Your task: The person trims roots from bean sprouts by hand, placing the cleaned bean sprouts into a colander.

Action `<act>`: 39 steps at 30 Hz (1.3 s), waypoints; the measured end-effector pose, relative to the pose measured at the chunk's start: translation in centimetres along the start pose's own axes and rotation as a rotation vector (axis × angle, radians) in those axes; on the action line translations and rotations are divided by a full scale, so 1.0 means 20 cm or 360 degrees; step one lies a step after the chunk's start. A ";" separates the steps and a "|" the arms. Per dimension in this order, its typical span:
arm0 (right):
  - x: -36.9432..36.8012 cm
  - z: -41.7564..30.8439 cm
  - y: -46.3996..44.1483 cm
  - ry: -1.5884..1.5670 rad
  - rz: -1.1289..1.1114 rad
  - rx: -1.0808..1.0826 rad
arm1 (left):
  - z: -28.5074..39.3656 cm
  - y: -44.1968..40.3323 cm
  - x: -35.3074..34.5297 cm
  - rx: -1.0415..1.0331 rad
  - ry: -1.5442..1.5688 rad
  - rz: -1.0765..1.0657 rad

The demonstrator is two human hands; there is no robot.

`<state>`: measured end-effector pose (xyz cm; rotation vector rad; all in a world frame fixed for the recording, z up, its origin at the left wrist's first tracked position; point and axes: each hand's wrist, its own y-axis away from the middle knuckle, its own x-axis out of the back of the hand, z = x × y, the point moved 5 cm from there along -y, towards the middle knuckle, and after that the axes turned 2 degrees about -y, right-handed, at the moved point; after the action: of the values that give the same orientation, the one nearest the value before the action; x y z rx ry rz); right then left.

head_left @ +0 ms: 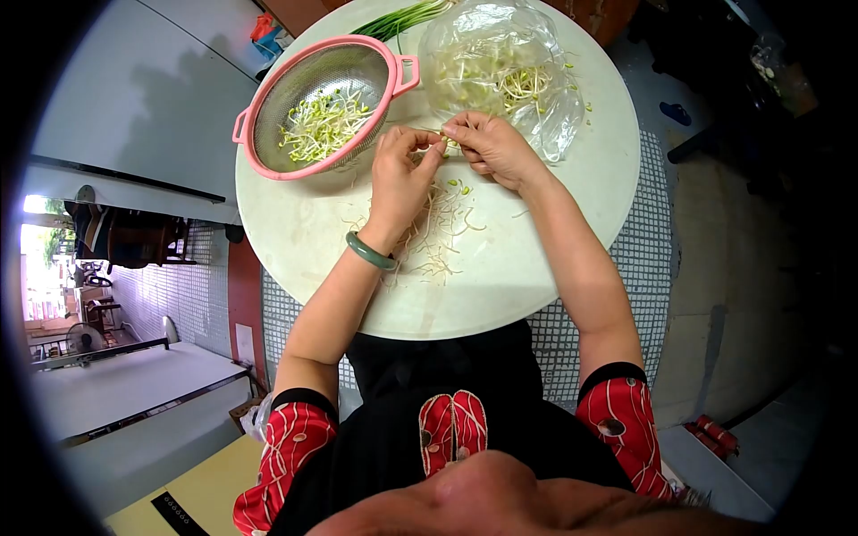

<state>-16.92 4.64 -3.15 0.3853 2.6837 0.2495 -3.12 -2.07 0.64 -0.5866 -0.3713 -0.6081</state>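
Note:
My left hand (405,167) and my right hand (491,147) meet over the middle of the round table, both with fingertips pinched on a bean sprout (450,145). Only a little of the sprout shows between the fingers. Below them on the tabletop lies a loose pile of thin sprout roots (438,234) with a few green bits. Left of my hands, a pink-rimmed metal colander (259,147) holds a heap of sprouts (323,125). Beyond my right hand, a clear plastic bag (487,40) lies open with more sprouts (527,87) in it.
The round pale table (500,295) has its near edge close to my body. Green onions (399,20) lie at its far side, behind the colander. A white cabinet surface (134,98) stands to the left. On the floor at right is a blue slipper (675,113).

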 end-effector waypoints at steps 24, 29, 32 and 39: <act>-0.02 -0.03 0.02 -0.0009 -0.0049 0.0016 | -0.10 0.04 -0.02 0.0234 0.0342 -0.0059; -0.02 -0.05 0.04 -0.0131 -0.0093 0.0003 | -0.06 0.05 0.05 -0.0051 -0.0391 -0.0452; -0.03 -0.05 0.04 -0.0087 -0.0096 0.0000 | 0.03 0.05 0.09 -0.0127 -0.0437 -0.0309; -0.04 -0.02 0.05 0.0233 -0.0075 -0.0124 | 0.12 0.01 0.16 -0.0385 -0.0480 -0.0035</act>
<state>-16.28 5.32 -2.21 0.2904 2.8120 0.3805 -0.92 -1.84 3.89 -0.9118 -0.5927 -0.5908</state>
